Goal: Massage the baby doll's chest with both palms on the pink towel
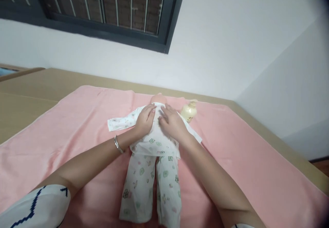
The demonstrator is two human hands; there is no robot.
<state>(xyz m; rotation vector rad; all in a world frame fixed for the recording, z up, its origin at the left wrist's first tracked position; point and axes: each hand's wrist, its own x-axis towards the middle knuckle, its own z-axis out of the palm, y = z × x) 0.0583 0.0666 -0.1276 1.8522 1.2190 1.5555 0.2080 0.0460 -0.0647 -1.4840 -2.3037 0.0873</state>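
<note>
A baby doll (158, 99) in white printed pyjamas lies on a pink blanket (84, 118), its head toward the wall. The pyjama top (156, 142) covers its trunk, with one sleeve stretched out to the left. The loose pyjama trousers (140, 188) point toward me. My left hand (145, 120) rests on the left side of the doll's chest, fingers extended. On the other side of the chest lies my right hand (173, 122), its fingers slightly bent and apart. Neither hand shows anything held in it.
A pale yellow pump bottle (189, 111) stands on the blanket, just right of the doll's shoulder. The blanket covers a tan tabletop (64, 79) set against a white wall (205, 60). Above is a dark-framed window (164, 38) with bars.
</note>
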